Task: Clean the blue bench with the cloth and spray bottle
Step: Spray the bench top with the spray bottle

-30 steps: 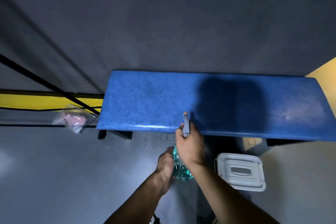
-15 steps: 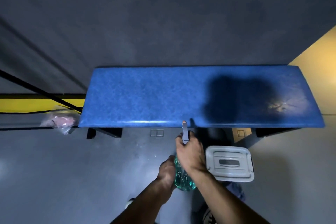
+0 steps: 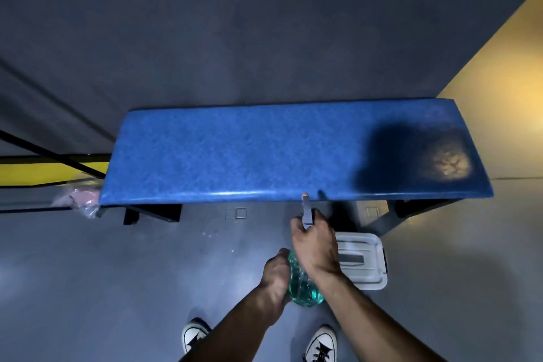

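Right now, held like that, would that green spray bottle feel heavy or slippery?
Probably fairly heavy: the spray bottle looks full of green liquid, and both the left hand and right hand grip it. Its clear plastic looks smooth, so likely slippery if wet.

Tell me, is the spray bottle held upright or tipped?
Tipped. The spray bottle leans forward, its grey nozzle toward the blue bench; right hand at the trigger, left hand on the body.

A gym: padded blue bench (image 3: 264, 153) on black legs, grey floor (image 3: 117, 273)

Bin (image 3: 363, 261) on floor before bench (image 3: 264, 153)
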`<act>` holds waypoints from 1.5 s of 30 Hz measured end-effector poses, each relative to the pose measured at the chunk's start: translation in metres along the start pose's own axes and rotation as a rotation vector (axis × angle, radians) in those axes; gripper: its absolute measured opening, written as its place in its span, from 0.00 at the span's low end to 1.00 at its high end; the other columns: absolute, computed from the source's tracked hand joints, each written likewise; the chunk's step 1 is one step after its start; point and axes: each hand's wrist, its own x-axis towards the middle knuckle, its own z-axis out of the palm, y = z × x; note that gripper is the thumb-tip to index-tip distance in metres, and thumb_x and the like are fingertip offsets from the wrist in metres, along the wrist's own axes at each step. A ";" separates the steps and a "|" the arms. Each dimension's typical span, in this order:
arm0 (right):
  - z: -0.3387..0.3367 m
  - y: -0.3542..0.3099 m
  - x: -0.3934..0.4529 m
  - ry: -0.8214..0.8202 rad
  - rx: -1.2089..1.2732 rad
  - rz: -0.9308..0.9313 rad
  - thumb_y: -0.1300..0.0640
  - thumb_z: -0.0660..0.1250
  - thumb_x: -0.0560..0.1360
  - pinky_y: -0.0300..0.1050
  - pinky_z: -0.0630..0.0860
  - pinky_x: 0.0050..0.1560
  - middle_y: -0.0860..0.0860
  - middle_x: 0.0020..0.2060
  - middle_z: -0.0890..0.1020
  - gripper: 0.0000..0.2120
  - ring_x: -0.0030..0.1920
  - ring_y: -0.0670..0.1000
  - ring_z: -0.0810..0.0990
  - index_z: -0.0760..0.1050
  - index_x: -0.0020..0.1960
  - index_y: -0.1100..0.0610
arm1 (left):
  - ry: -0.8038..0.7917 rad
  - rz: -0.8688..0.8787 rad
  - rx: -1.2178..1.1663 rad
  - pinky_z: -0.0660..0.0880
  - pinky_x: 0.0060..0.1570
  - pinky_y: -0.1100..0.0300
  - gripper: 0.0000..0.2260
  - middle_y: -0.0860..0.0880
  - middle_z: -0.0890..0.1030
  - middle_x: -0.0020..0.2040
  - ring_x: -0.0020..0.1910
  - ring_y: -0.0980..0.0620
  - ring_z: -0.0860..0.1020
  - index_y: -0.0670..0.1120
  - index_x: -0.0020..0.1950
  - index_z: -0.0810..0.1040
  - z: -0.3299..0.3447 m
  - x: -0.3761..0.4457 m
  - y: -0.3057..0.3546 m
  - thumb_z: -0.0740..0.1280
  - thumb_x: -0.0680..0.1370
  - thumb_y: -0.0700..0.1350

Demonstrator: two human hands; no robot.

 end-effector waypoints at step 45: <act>-0.265 0.170 0.138 0.132 0.121 0.043 0.52 0.62 0.79 0.53 0.77 0.45 0.58 0.43 0.81 0.13 0.45 0.63 0.80 0.77 0.59 0.58 | -0.095 0.017 0.122 0.76 0.42 0.53 0.14 0.37 0.81 0.40 0.36 0.43 0.79 0.43 0.38 0.77 0.332 0.012 -0.063 0.60 0.82 0.42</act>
